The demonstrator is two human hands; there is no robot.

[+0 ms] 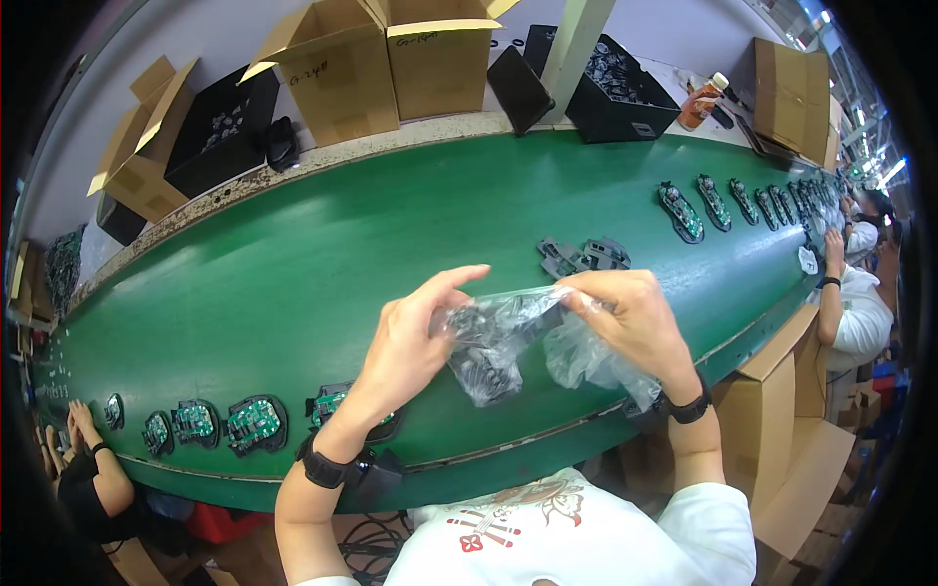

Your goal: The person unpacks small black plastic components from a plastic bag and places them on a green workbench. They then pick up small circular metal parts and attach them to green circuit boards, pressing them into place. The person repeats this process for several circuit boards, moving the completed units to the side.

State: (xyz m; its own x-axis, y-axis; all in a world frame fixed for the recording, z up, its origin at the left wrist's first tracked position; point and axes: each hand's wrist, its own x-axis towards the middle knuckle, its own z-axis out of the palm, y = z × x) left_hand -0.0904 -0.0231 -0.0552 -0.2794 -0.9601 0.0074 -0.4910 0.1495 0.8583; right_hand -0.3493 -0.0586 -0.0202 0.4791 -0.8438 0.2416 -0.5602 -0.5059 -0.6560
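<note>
Your plastic bag is clear, its parts dark grey. You wear a white shirt with a red and brown print, and black wristbands. Your work surface is plain green; circuit boards show brighter green on black shells. Your cardboard boxes are tan, the bottle orange with a pale cap.

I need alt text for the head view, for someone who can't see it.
The right hand pinches a clear plastic bag with dark parts inside, above a green work surface, the left hand at its other side. Loose dark parts lie just beyond; green circuit boards sit lower left and upper right.
</note>
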